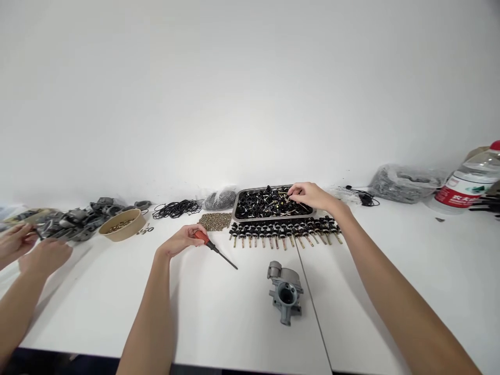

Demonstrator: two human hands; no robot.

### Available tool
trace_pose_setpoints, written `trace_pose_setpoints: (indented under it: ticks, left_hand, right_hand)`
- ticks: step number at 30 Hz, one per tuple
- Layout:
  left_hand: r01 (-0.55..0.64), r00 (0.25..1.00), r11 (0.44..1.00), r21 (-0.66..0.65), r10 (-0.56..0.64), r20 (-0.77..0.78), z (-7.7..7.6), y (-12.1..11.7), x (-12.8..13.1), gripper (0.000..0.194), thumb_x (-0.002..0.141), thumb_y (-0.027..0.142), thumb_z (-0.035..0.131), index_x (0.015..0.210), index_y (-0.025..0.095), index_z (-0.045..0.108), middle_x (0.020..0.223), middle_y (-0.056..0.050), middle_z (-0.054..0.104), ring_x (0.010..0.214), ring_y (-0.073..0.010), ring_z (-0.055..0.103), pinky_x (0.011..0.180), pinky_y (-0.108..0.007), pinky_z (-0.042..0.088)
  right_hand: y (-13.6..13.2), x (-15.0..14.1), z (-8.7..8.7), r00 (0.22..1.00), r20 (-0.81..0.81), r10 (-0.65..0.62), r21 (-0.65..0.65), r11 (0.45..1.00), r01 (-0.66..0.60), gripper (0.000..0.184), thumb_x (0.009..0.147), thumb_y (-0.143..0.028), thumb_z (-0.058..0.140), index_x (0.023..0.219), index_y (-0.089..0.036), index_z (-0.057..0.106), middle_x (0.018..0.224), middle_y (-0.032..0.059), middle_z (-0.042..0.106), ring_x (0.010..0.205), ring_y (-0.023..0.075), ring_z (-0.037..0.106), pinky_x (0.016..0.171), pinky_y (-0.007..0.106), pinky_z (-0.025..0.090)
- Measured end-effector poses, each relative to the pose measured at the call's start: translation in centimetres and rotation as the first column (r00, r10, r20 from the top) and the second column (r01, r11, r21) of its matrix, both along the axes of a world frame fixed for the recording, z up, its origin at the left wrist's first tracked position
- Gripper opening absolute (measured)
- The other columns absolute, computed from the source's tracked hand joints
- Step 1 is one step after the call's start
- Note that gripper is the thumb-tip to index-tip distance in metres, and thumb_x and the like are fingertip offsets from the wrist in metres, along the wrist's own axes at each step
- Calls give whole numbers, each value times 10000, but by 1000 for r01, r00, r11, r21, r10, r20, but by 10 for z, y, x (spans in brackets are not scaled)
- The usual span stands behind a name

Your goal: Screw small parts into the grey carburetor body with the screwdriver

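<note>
My left hand (183, 240) grips the orange handle of a screwdriver (214, 248), whose dark shaft points right and rests low over the white table. My right hand (308, 195) reaches into a metal tray (236, 210) full of black-capped screws, its fingers pinched among them; what they hold I cannot tell. In front of the tray lies a row of black-capped brass screws (285, 230). A grey metal carburetor body (285, 292) sits on the table nearer to me, between my two arms.
A pile of small brass parts (215, 220), black O-rings (176, 209) and a tan bowl (122, 224) lie left of the tray. Another person's hands (29, 248) work at far left by grey castings (80, 217). Bagged parts (404, 183) and a water bottle (469, 182) stand at right.
</note>
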State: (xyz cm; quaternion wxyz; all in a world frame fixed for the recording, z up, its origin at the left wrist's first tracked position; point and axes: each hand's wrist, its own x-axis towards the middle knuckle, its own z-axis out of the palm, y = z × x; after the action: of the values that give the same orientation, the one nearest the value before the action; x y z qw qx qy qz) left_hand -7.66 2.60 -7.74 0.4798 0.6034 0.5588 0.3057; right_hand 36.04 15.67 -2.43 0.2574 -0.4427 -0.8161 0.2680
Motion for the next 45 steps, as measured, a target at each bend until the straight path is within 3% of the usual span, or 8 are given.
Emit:
trace_pose_setpoints:
  ticks: [6, 11, 15, 23, 29, 36, 42, 45]
  left_hand:
    - [56, 992, 997, -58, -62, -108, 2, 6, 16, 261, 643, 285, 781, 847, 191, 649, 806, -21, 658, 764, -144, 585, 699, -242, 449]
    - [44, 994, 999, -32, -47, -100, 0, 8, 18, 226, 604, 258, 792, 793, 198, 683, 846, -72, 684, 767, -190, 610, 659, -262, 477]
    - [36, 996, 999, -37, -39, -77, -3, 9, 16, 204, 611, 241, 784, 789, 206, 690, 841, -80, 692, 781, -204, 623, 664, -261, 492]
    - [8, 993, 999, -45, -13, -116, -5, 10, 11, 231, 608, 238, 792, 816, 218, 695, 922, -96, 691, 837, -222, 613, 678, -258, 498]
    - [5, 994, 999, -47, -10, -109, 2, 7, 17, 276, 570, 174, 796, 825, 218, 702, 948, -109, 684, 865, -243, 622, 700, -285, 521]
    - [34, 985, 999, -15, -36, -167, 10, 7, 24, 243, 555, 143, 777, 771, 219, 695, 827, -76, 673, 769, -218, 611, 640, -265, 504]
    - [42, 989, 999, -5, -43, -143, 4, 7, 18, 171, 533, 118, 770, 619, 202, 649, 670, -31, 605, 617, -160, 523, 533, -226, 460]
    - [9, 987, 1000, -5, -9, -163, 9, 5, 18, 205, 531, 130, 795, 674, 205, 670, 739, -48, 641, 672, -183, 568, 567, -240, 494]
  right_hand:
    - [-10, 52, -1, 996, 13, -88, 33, 996, 87, 195, 816, -306, 560, 933, -192, 667, 960, 61, 680, 835, 178, 615, 727, 276, 444]
    - [-17, 119, -47, 971, -29, -237, -25, 971, 236, 250, 772, -353, 598, 912, -159, 672, 952, 82, 689, 833, 212, 631, 742, 313, 475]
    - [-22, 149, -78, 964, -37, -263, -81, 962, 260, 318, 743, -431, 647, 920, -168, 674, 951, 88, 692, 828, 221, 631, 733, 334, 488]
    - [-24, 143, -82, 985, -16, -174, -151, 974, 170, 319, 725, -375, 680, 971, -172, 671, 1022, 81, 679, 866, 199, 628, 733, 290, 493]
    - [-21, 139, -90, 983, 45, -181, -154, 971, 185, 352, 675, -358, 719, 966, -161, 692, 992, 90, 686, 864, 203, 631, 727, 279, 500]
    - [-20, 142, -89, 986, 68, -151, -187, 969, 161, 302, 658, -260, 645, 942, -177, 704, 955, 60, 690, 781, 186, 636, 672, 267, 496]
    - [-16, 157, -92, 980, 78, -182, -140, 971, 191, 262, 642, -351, 695, 833, -171, 680, 872, 55, 693, 774, 201, 623, 687, 291, 470]
    - [-19, 163, -85, 974, 50, -221, -140, 964, 226, 306, 634, -399, 719, 814, -155, 676, 848, 66, 686, 754, 204, 609, 684, 305, 457]
